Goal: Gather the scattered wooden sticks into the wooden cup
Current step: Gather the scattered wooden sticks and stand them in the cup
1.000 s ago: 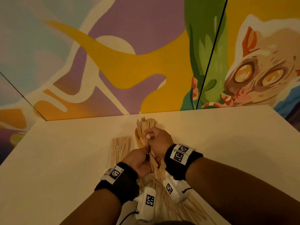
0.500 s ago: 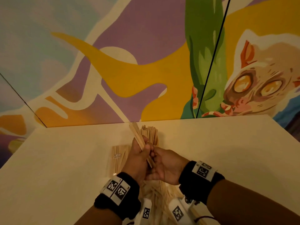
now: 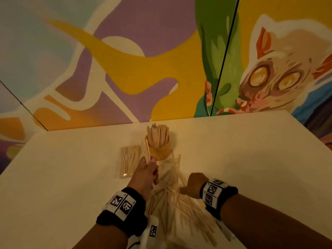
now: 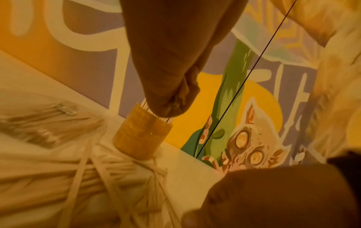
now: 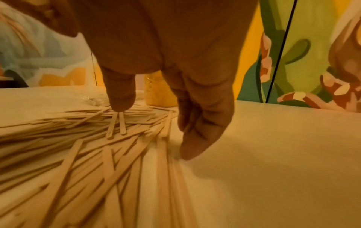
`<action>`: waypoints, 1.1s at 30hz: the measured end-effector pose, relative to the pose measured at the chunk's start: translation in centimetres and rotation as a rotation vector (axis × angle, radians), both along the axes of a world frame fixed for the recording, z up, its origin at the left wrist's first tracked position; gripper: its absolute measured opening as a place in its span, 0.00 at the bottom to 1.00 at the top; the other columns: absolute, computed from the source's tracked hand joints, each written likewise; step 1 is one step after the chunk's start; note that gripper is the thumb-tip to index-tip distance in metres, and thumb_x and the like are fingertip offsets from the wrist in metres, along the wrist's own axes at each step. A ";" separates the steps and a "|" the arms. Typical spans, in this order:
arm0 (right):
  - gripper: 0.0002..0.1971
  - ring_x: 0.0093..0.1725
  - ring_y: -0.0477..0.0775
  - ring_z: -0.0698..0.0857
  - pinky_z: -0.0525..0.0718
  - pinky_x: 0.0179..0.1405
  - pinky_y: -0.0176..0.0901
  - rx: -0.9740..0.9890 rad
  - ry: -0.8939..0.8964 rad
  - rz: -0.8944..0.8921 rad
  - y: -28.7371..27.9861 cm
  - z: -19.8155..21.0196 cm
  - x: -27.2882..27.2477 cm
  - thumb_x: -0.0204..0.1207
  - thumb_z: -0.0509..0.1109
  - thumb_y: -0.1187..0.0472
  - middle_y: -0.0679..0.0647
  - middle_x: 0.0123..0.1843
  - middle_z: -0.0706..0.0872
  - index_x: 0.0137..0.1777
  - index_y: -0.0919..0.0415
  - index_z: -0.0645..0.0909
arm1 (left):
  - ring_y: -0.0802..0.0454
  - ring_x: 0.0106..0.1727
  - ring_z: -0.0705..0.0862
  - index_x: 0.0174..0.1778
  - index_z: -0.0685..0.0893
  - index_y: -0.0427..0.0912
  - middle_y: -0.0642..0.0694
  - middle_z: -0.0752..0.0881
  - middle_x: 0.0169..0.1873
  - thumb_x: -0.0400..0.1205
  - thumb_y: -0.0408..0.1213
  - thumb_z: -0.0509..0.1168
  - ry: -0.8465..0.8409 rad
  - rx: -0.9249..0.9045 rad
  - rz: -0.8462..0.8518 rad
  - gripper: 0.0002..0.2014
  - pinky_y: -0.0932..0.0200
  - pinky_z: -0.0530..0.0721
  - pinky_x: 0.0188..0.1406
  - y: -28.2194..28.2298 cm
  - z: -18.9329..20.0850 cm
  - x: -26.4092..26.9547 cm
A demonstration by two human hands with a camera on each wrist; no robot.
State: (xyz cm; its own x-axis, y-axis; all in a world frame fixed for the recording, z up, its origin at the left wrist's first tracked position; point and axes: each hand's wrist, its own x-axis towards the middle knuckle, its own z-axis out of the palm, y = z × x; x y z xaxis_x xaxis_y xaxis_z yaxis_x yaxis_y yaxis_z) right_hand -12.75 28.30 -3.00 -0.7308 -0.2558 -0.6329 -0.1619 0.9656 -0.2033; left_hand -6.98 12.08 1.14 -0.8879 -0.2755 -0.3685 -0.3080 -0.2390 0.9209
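Observation:
The wooden cup (image 3: pixel 160 152) stands near the table's far edge, packed with upright wooden sticks (image 3: pixel 158 136). It also shows in the left wrist view as the cup (image 4: pixel 140 135). My left hand (image 3: pixel 147 170) grips a small bundle of sticks (image 3: pixel 145 153) just left of the cup, their tips level with its rim. A loose pile of sticks (image 3: pixel 177 203) spreads from the cup toward me, the same pile (image 5: pixel 87 138) seen in the right wrist view. My right hand (image 3: pixel 191 186) hovers over the pile's right edge, fingers (image 5: pixel 197 138) relaxed and pointing down, holding nothing.
A clear packet of sticks (image 3: pixel 128 161) lies flat left of the cup. The pale table (image 3: pixel 251 168) ends at a painted mural wall (image 3: pixel 125 69) right behind the cup. Bare tabletop lies on both sides.
The hands have parted. My left hand kept the bundle and moved toward the cup's left side. My right hand let go and dropped back to the pile on the right.

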 end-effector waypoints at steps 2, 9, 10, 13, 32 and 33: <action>0.39 0.70 0.62 0.77 0.77 0.66 0.48 0.017 0.029 -0.009 -0.7 -0.9 0.2 0.74 0.61 0.31 0.63 0.72 0.77 0.66 0.67 0.76 | 0.55 0.23 0.66 0.45 0.73 0.42 0.47 0.72 0.29 0.86 0.35 0.55 -0.130 0.004 0.016 0.05 0.59 0.69 0.23 0.1 -1.0 0.8; 0.34 0.78 0.64 0.65 0.63 0.78 0.53 0.053 0.104 -0.063 -2.6 -4.1 1.5 0.83 0.61 0.48 0.64 0.81 0.61 0.80 0.68 0.55 | 0.55 0.22 0.65 0.45 0.76 0.43 0.47 0.72 0.27 0.85 0.34 0.56 -0.314 0.084 0.045 0.06 0.62 0.66 0.19 0.3 -3.3 4.6; 0.28 0.77 0.61 0.69 0.67 0.76 0.50 0.001 0.109 -0.096 -2.7 -4.3 1.5 0.84 0.59 0.52 0.63 0.79 0.66 0.79 0.67 0.61 | 0.55 0.22 0.65 0.45 0.77 0.43 0.47 0.71 0.27 0.85 0.34 0.56 -0.321 0.086 0.045 0.06 0.62 0.66 0.19 0.3 -3.4 5.1; 0.19 0.72 0.58 0.76 0.73 0.70 0.44 -0.078 0.095 -0.157 -2.7 -3.9 1.3 0.84 0.60 0.58 0.61 0.74 0.75 0.71 0.66 0.73 | 0.55 0.22 0.64 0.47 0.77 0.43 0.47 0.71 0.27 0.86 0.33 0.55 -0.345 0.114 0.060 0.06 0.62 0.65 0.20 0.1 -3.7 6.5; 0.16 0.58 0.56 0.84 0.79 0.59 0.44 -0.328 0.170 -0.164 -1.7 3.6 0.8 0.77 0.70 0.51 0.56 0.57 0.87 0.54 0.63 0.85 | 0.57 0.22 0.67 0.46 0.76 0.43 0.48 0.76 0.28 0.83 0.37 0.62 -0.271 0.199 -0.019 0.03 0.63 0.68 0.20 0.8 -3.3 6.5; 0.12 0.54 0.56 0.84 0.80 0.57 0.45 -0.422 0.154 -0.191 -2.0 4.3 1.0 0.76 0.72 0.52 0.55 0.53 0.86 0.50 0.60 0.85 | 0.57 0.22 0.68 0.45 0.76 0.43 0.48 0.76 0.30 0.83 0.39 0.64 -0.250 0.189 -0.041 0.04 0.63 0.68 0.20 1.1 -3.0 6.2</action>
